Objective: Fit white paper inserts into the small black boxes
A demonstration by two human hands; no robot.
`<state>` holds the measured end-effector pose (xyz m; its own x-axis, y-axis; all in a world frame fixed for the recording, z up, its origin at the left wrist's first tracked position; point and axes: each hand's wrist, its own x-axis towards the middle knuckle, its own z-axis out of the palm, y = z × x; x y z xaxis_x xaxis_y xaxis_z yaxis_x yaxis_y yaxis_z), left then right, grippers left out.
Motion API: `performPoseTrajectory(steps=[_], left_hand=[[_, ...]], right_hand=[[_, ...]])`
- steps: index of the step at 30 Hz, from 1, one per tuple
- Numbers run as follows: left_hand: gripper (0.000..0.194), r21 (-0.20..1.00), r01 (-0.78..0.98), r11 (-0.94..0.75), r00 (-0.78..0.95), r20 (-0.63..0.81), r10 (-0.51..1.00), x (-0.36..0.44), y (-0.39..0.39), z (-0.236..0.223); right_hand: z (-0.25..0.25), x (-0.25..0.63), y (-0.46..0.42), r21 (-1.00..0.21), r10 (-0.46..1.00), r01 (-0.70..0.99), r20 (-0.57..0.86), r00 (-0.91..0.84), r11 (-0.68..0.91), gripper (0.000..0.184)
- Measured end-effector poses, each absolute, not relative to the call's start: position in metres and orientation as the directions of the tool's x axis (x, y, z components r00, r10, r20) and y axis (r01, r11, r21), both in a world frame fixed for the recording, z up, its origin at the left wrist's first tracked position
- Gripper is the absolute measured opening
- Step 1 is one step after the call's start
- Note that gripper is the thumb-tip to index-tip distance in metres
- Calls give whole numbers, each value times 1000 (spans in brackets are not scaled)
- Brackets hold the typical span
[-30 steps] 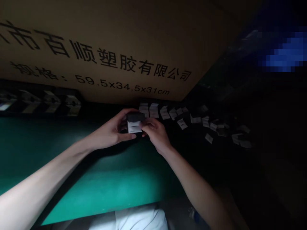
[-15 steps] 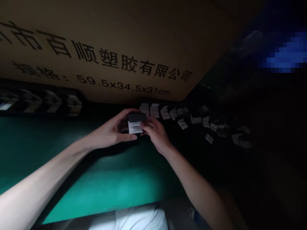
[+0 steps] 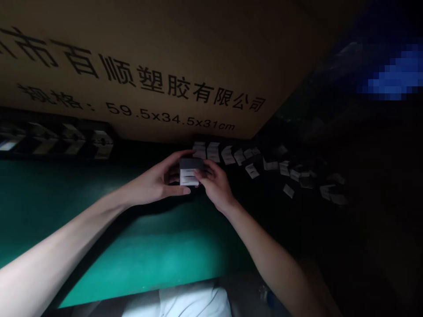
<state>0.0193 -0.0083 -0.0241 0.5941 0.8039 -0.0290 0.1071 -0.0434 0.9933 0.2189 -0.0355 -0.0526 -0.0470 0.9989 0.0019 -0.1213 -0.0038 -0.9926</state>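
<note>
- The left hand [image 3: 153,179] and the right hand [image 3: 214,187] meet at the middle of the view, both on a small box [image 3: 187,172], dark on top and white on the side facing the camera.
- The left fingers [image 3: 175,161] wrap over the box's far edge with the thumb along its near side, and the right fingers [image 3: 202,175] press in from the other side: a two-handed grip, and a firm one.
- The hands cover the box's ends, so its full shape is hidden, and a thin dark line across the white face is hard to read.
- The box is held over the table [image 3: 142,248], at the line where its green top meets a dark area; I can't tell whether it touches down.
- Just right of the hands, white paper slips [image 3: 251,171] lie scattered into the gloom, several too dim to make out.
- Beyond the hands, a cardboard carton [image 3: 139,75] with black Chinese print fills the top of the view, cut off by the frame.
- To the left, a row of pale objects [image 3: 102,144] sits in shadow, too dark to name.
- Open green room lies below the left forearm, ending at the table's near edge.
</note>
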Motion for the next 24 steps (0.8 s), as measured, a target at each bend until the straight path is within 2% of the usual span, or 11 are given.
performPoseTrajectory(steps=[3,6,9,14,20,24], left_hand=[[99,996,94,9,575,-61,816,18,-6,-26],[94,991,116,68,548,-120,828,18,-5,-26],[90,988,97,119,498,-152,854,18,-3,-25],[88,980,108,168,347,-196,917,13,3,-28],[61,983,150,103,438,-159,885,11,3,-26],[60,986,148,81,445,-139,885,12,3,-22]], right_hand=[[-55,218,-35,-993,1000,-117,12,-4,11,47],[-56,218,-35,-993,1000,-119,4,0,4,50],[-54,220,-35,-988,999,-152,7,-52,0,53],[-51,228,-34,-990,988,-139,16,-156,-6,70],[-49,231,-34,-991,987,-118,-41,-153,-60,64],[-46,230,-35,-990,989,-127,-47,-142,-66,60]])
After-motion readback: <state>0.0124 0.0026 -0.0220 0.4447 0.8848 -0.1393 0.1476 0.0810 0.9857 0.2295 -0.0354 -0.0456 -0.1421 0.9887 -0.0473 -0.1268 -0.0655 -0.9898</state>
